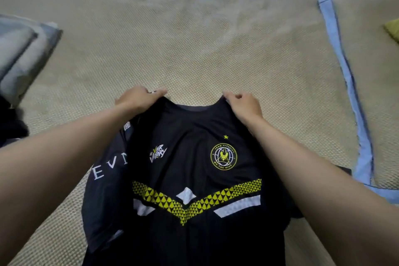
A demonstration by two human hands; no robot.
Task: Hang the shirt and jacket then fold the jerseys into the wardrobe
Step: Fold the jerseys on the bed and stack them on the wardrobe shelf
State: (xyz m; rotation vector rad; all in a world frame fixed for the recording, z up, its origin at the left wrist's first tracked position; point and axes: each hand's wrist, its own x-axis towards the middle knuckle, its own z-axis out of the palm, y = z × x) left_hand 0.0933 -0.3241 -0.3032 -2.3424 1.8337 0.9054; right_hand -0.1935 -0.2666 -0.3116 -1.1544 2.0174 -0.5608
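**Jersey held at the shoulders**

A black jersey with a yellow chevron lies front-up on the woven mat. The left hand and right hand each pinch a shoulder beside the collar. Farther left sits folded grey clothing.

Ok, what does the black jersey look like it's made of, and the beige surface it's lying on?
The black jersey, gripped at the shoulders by the left hand and right hand, looks like thin, smooth synthetic sports fabric: slight sheen, soft drape, flat printed logos. The beige mat looks like woven straw or rattan, matte, with a fine regular weave, though it could be textured fabric.
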